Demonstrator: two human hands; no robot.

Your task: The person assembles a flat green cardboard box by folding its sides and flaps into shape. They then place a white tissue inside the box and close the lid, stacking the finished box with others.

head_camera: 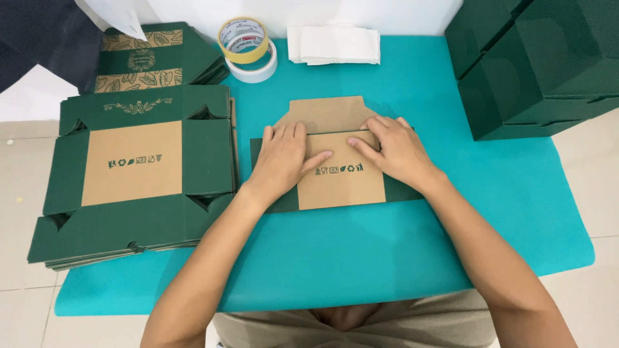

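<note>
**Both hands flat on a box blank, pressing a fold**

Left of frame: stack of flat green-and-kraft box blanks (132, 174). Upper centre: two tape rolls (248, 48), white folded sheets (334, 45). Centre, on the teal mat (361, 258): a flat box blank (338, 180), top flap folded over. Left hand (280, 158) and right hand (393, 149) lie palms-down, fingers spread, gripping nothing, only pressing. Step looks like creasing the flap; next move likely needs firm, even pressure along the fold line. Upper right: assembled green boxes (535, 64).
</note>
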